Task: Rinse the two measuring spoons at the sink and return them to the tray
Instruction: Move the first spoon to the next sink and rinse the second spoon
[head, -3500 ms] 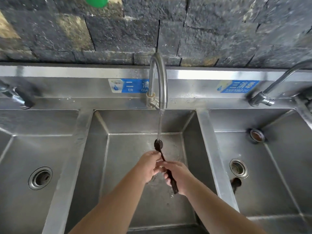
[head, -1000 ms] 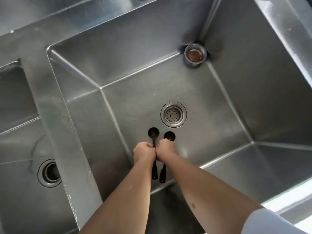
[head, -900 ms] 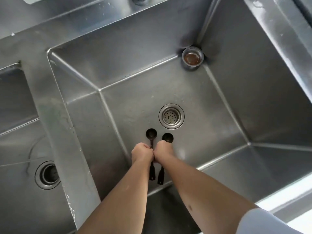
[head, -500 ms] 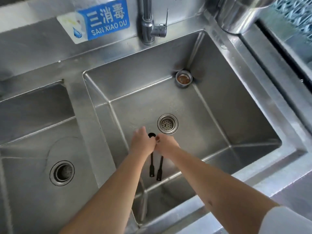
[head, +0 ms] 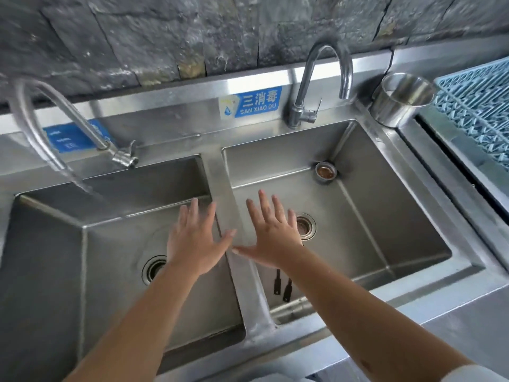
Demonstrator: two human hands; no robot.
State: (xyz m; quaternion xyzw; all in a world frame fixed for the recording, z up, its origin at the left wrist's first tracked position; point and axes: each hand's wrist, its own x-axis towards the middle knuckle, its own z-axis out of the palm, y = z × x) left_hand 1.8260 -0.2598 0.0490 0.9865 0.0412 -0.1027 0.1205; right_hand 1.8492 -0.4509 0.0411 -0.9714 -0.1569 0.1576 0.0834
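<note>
Two black measuring spoons lie side by side on the floor of the right steel basin [head: 385, 221]. Only their handle ends show, the left spoon [head: 277, 282] and the right spoon [head: 287, 291]; my right forearm hides their bowls. My left hand [head: 197, 238] hovers flat with fingers spread over the middle basin [head: 115, 244]. My right hand [head: 272, 230] is spread the same way above the right basin, just over the spoons. Neither hand holds anything, and their thumbs nearly meet over the divider. No tray is in view.
A gooseneck faucet [head: 316, 78] stands behind the right basin and another faucet [head: 68, 119] behind the middle one. A steel cup [head: 399, 100] and a blue grid mat [head: 479, 106] sit at the right. A small strainer cup [head: 325, 172] rests in the right basin's back corner.
Both hands let go of the spoons, which now lie in the right basin, and rose with fingers spread. The view lifted and widened to show the faucets and wall.
</note>
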